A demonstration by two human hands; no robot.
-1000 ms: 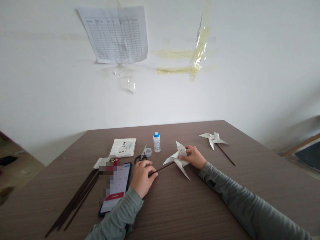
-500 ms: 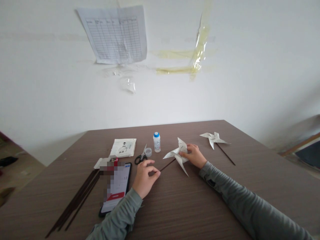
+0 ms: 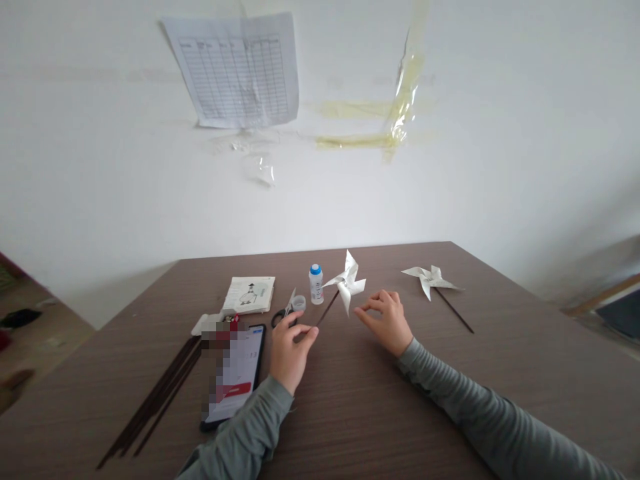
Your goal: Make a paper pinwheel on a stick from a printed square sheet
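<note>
Holding one pinwheel (image 3: 346, 282) in left hand (image 3: 290, 350); second pinwheel (image 3: 431, 278) lying apart.

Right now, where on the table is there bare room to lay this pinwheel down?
Bare wood lies between the right hand and the finished pinwheel, and along the near table edge between both sleeves. The back left is crowded: sticks, phone, booklet, scissors, glue bottle. The left hand holds the pinwheel stick.

one head-worn view looks forward and down across the table (image 3: 380, 413) toward the near wall (image 3: 475, 167).
</note>
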